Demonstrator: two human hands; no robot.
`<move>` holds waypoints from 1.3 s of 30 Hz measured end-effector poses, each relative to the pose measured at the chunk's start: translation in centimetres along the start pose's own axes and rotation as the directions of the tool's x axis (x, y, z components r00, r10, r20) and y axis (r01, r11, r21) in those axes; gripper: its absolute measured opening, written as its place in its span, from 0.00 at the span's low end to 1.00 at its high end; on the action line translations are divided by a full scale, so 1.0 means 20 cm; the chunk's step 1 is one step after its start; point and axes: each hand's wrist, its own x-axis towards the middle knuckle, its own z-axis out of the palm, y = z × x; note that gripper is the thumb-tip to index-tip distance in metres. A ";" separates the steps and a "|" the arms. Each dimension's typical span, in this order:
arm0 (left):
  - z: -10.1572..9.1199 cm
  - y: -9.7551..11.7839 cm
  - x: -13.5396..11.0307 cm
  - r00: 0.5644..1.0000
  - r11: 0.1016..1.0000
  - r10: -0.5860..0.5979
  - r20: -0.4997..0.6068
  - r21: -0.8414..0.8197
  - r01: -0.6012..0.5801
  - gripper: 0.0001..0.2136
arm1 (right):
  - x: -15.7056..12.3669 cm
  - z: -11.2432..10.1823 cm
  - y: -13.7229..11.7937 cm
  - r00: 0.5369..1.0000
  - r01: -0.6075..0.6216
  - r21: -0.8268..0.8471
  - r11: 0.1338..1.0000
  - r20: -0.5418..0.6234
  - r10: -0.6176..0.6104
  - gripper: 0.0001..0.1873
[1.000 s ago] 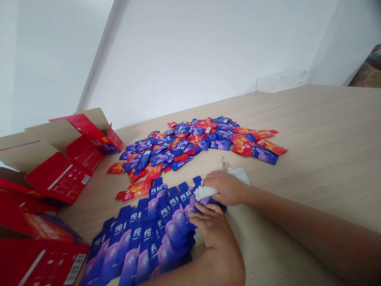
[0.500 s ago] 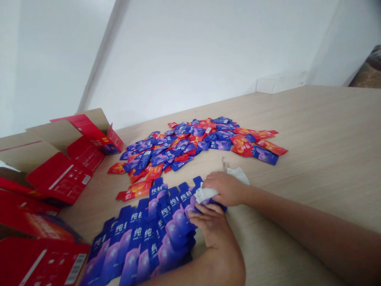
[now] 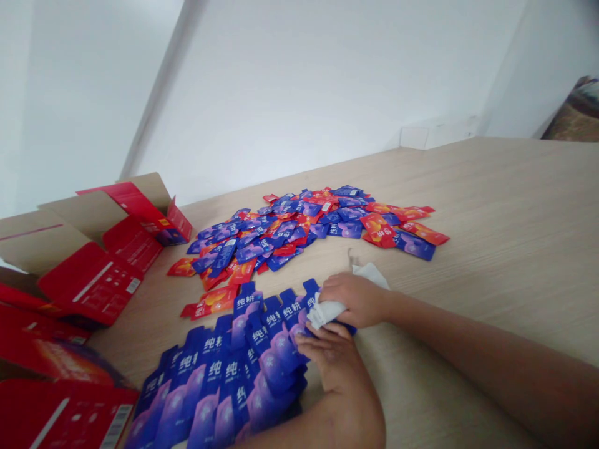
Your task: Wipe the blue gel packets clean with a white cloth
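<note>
White wall [image 3: 299,87] rising behind everything, and a pale wood-grain table [image 3: 496,206] spanning the view. At the left edge, an opened cardboard carton [image 3: 88,249] with red printed flaps, and more red printed card [image 3: 60,411] lying below it. Mid-table, a loose heap of blue and red sachets [image 3: 299,231]. Nearest the hands, a wide fanned band of blue-purple sachets [image 3: 224,368] with Chinese lettering, its long axis running from lower left up toward the right, and its upper right end beneath both hands. Left hand [image 3: 330,362] nearer the band's middle, fingers curled narrowly over the sachets; gripping or only pressing, impossible to tell from this angle. Right hand [image 3: 358,299] closed around a crumpled white cloth [image 3: 327,310], perhaps a wipe, at the band's upper right end, with part of the cloth showing beyond the knuckles. One red sachet [image 3: 213,300] just beside the band's far edge. Against a second ago: cloth sitting slightly lower across the sachets, whole view tipped a touch.
</note>
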 end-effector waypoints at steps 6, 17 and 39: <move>-0.01 0.00 -0.01 1.000 0.999 -0.021 0.001 -0.043 0.021 0.19 | 0.00 0.02 0.04 0.989 -0.145 -0.056 0.988 -0.030 0.143 0.14; -0.01 -0.01 0.00 1.000 1.000 -0.006 -0.024 -0.003 0.006 0.18 | 0.00 0.02 0.01 0.994 -0.111 -0.046 0.993 0.003 0.112 0.14; -0.02 -0.01 -0.01 0.999 1.000 -0.016 -0.032 -0.015 0.016 0.18 | 0.00 0.03 0.05 0.977 -0.209 -0.070 0.975 -0.051 0.206 0.17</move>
